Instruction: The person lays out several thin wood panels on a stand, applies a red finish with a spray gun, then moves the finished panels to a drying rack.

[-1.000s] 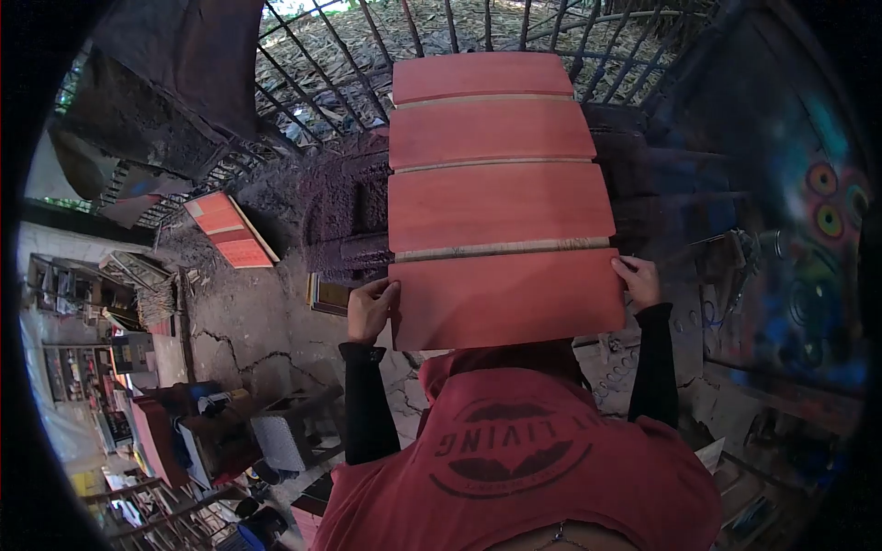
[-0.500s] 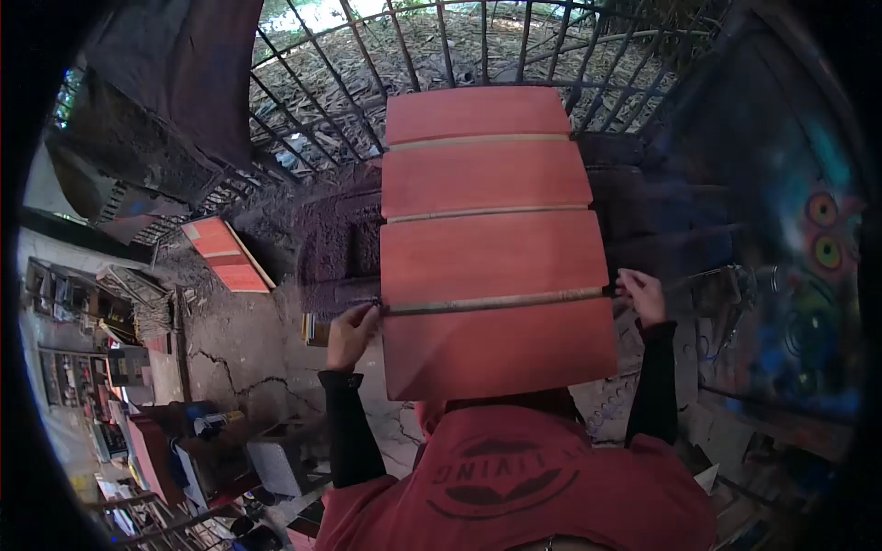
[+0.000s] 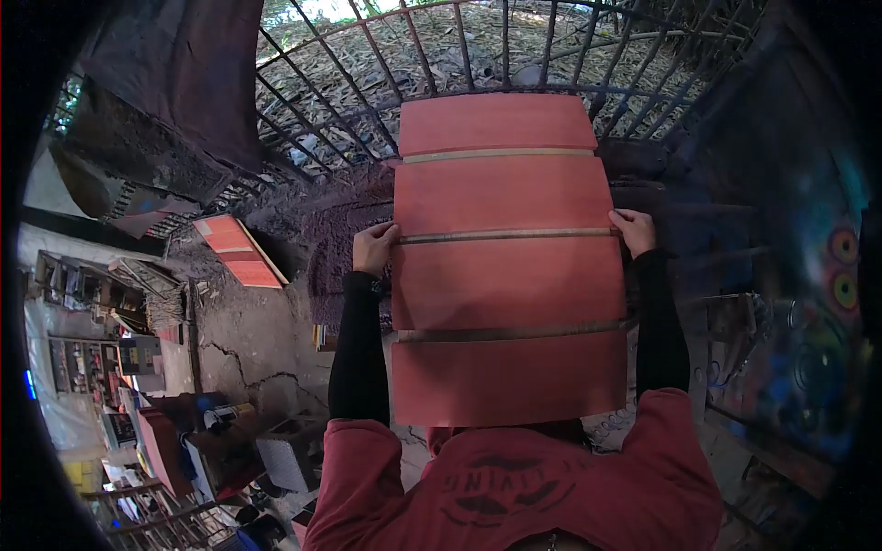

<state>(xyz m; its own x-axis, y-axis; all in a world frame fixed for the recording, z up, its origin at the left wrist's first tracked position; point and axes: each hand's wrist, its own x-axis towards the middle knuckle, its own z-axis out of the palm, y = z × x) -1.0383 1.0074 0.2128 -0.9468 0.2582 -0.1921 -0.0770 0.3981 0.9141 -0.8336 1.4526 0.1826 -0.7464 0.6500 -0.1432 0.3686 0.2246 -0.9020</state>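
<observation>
Four red-painted panels lie in a column in front of me, with pale, narrow gaps or strips between them. The second panel from the far end [image 3: 502,195] has both my hands at its near corners. My left hand [image 3: 373,250] is closed at the left edge, thumb and fingers pinched by the gap. On the opposite edge, my right hand [image 3: 636,233] pinches the right corner. Closer to my body are the third panel [image 3: 505,283] and the nearest panel [image 3: 510,381], both partly in shadow. The farthest panel [image 3: 498,123] reaches toward the metal bars.
Metal bars [image 3: 464,46] curve across the far side, with dry leaves beyond. Another red board [image 3: 241,252] leans at the left on dark, rough ground. Cluttered shelves [image 3: 83,367] stand far left. A painted dark surface [image 3: 808,303] rises at the right.
Both hands have moved forward from beside the nearest gap to the middle gap, and now touch the panel edges. The panels appear slightly lower and farther right in view.
</observation>
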